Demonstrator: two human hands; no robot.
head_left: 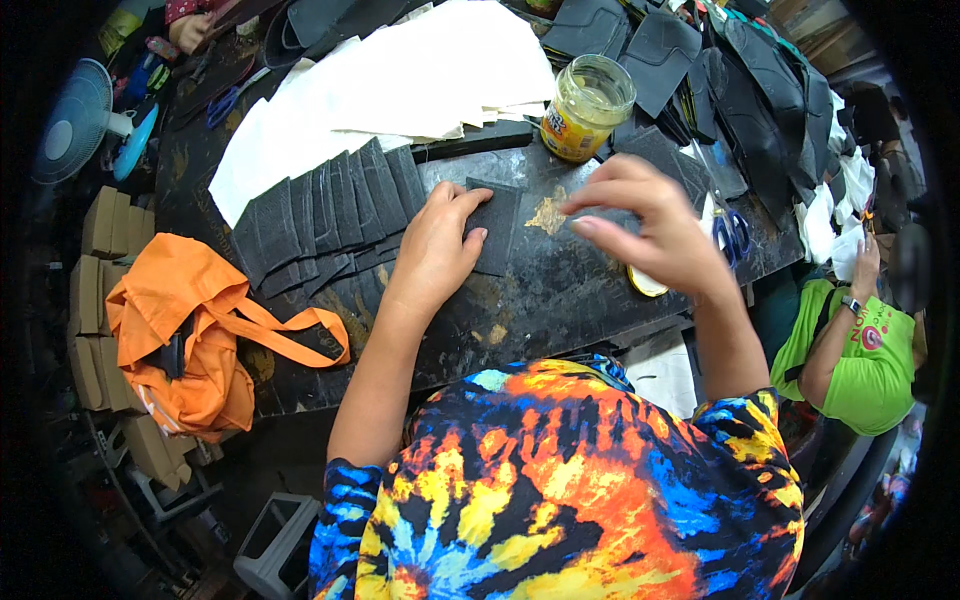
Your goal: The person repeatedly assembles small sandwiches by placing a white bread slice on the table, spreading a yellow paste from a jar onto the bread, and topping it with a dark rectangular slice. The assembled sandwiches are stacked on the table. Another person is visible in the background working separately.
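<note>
My left hand (pixel 440 240) rests on a flat black rectangular piece (pixel 495 245) on the table, its index finger and thumb pressing the piece near its left edge. To the right, my right hand (pixel 645 215) is raised over the table, slightly blurred. Its thumb and fingers are apart, and nothing shows between them. Left of my left hand lies an overlapping row of similar black pieces (pixel 330 205). A glass jar (pixel 588 105) with a yellow label stands open beyond my hands. Partly hidden under my right wrist is a round yellow-rimmed lid (pixel 648 284).
White sheets (pixel 420 70) cover the table's far side. Blue-handled scissors (pixel 733 238) lie at right, near stacked black leather-like pieces (pixel 660 60). An orange bag (pixel 185 330) sits at the left edge. A co-worker in a green shirt (pixel 860 350) is at right; a fan (pixel 75 120) stands left.
</note>
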